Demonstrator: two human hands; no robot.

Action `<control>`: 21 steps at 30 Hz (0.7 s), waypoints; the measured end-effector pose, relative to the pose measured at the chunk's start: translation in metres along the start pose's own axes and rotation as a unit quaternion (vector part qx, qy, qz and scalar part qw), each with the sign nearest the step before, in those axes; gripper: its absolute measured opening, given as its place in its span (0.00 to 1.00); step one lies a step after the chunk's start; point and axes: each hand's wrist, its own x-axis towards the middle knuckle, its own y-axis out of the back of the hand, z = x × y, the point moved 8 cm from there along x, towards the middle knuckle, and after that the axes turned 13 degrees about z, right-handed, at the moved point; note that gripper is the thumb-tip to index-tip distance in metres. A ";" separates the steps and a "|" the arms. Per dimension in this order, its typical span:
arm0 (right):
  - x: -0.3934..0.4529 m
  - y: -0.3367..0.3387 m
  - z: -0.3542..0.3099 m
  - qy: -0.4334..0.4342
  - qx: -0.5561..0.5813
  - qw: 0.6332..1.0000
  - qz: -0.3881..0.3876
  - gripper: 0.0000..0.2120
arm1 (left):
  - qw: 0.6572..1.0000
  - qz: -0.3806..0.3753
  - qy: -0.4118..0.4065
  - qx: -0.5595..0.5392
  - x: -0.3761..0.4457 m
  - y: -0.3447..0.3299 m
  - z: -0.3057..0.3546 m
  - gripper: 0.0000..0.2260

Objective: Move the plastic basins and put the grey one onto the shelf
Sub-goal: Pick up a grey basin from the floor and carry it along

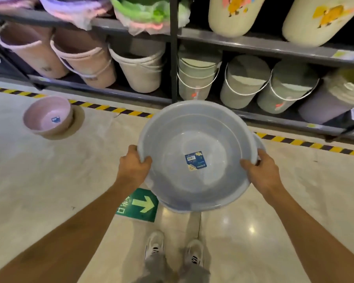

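- The grey basin (196,156) is held in the air in front of the person, above the floor (49,180) and short of the shelf (274,42); it is not yet placed
- The left hand (134,167) clamps the near-left rim, thumb over the lip and fingers hidden underneath; the right hand (258,170) clamps the near-right rim the same way. Gripping opposite sides keeps the wide, shallow basin balanced and its mouth facing up
- A second lip shows below and to the right of the held rim, so this is possibly a nested stack rather than a single basin; the view does not settle it
- One blue label (195,161) sits on the inside bottom of the basin
- One pink basin (47,117) rests on the floor to the left, well apart from the hands, near the striped floor tape (110,108); judged as set aside to free the grey one
- The lower shelf bay holds buckets tilted with mouths outward: three pinkish or cream ones (86,62) left of the upright, three pale green ones (243,82) right of it
- Free space for the basin is not evident on the visible levels
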 end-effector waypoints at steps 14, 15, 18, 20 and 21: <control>0.084 -0.278 0.310 0.008 -0.069 0.997 -0.037 0.16 | 0.996 0.040 -0.029 0.067 0.101 -0.307 -0.269 0.10; 0.091 -0.286 0.320 0.018 -0.080 0.996 -0.031 0.16 | 0.996 0.037 -0.043 0.069 0.106 -0.321 -0.278 0.10; 0.104 -0.309 0.343 0.038 -0.100 0.994 -0.005 0.16 | 0.992 0.048 -0.084 0.077 0.122 -0.348 -0.293 0.11; 0.106 -0.319 0.352 0.054 -0.114 0.992 0.015 0.16 | 0.988 0.057 -0.103 0.097 0.127 -0.358 -0.301 0.12; 0.108 -0.322 0.356 0.062 -0.126 0.990 0.026 0.15 | 0.986 0.061 -0.115 0.106 0.128 -0.362 -0.304 0.12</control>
